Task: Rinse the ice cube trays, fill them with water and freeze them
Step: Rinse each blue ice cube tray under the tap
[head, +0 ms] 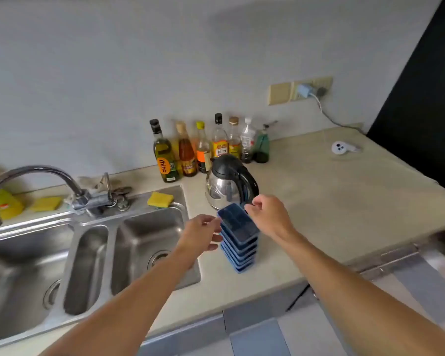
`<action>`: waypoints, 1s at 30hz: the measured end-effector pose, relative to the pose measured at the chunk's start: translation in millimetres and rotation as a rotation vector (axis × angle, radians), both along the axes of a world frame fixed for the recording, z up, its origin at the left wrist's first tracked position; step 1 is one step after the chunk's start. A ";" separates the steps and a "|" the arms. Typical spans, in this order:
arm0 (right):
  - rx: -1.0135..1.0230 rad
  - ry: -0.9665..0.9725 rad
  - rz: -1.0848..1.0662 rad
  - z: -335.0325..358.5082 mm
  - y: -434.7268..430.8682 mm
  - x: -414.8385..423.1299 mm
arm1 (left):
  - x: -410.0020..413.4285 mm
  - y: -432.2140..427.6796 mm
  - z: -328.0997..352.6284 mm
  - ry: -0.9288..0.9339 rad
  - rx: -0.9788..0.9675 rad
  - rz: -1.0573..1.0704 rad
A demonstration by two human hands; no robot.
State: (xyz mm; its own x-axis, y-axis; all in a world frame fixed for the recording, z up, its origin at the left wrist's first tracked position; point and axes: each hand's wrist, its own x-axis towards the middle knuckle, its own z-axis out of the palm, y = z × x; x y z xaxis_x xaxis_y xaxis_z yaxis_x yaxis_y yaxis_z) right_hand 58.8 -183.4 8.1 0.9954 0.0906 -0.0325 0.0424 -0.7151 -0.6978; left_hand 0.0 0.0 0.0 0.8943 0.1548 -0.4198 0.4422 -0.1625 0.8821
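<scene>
Ice cube trays (239, 250): blue, standing in one stack on the worktop, just right of the sink and just in front of the kettle, between the two hands.
Left hand (202, 231): reaching in from the lower left, thumb and curled fingers closing on the left edge of the top tray, with the lower fingers touching the side of the stack.
Right hand (269, 214): reaching in from the lower right, curled fingertips pinching the far right corner of the top tray.
Top tray (238, 222): sitting slightly askew on the trays beneath. I cannot tell whether it is lifting clear of them.
Worktop (332, 201): pale beige, carrying the stack near its front edge and stretching away to the right.
Sink (88, 219): stainless steel, showing three basins, lying left of the stack.
Kettle (226, 183): shiny steel with a black lid and handle, standing just behind the stack.
Sponge (160, 199): yellow, resting on the back rim of the sink, left of the kettle.
Tap (36, 173): chrome, arching to the left over the sink.
Bottles (203, 147): standing in a row against the wall behind the kettle.
White gadget (339, 147): lying well apart to the right, near the far corner.
Wall socket (301, 89): holding a plug, its cable hanging down toward the worktop.
</scene>
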 end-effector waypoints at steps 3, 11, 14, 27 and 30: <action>-0.089 0.134 0.053 -13.8 -4.3 10.1 | 12.8 -15.1 -9.8 0.077 -0.098 0.081; -0.076 0.174 0.129 0.4 17.8 19.0 | 23.0 2.9 -14.9 0.024 -0.210 0.177; -0.012 0.151 0.163 20.1 53.0 18.6 | 17.8 34.6 -8.8 -0.054 -0.230 0.224; 0.075 0.235 0.362 3.1 383.6 -36.3 | -46.0 329.8 -28.5 -0.046 -0.366 0.598; 0.092 0.301 0.412 -7.7 443.2 -50.4 | -56.2 388.1 -43.5 0.003 -0.376 0.679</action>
State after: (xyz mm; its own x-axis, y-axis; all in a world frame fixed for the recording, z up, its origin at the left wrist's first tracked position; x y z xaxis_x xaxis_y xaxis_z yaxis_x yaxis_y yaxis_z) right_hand 8.4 259.7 0.4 0.8244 0.4889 -0.2854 0.0948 -0.6162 -0.7818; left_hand -56.2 388.1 -43.5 0.6529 0.5157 -0.5547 0.3401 0.4548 0.8231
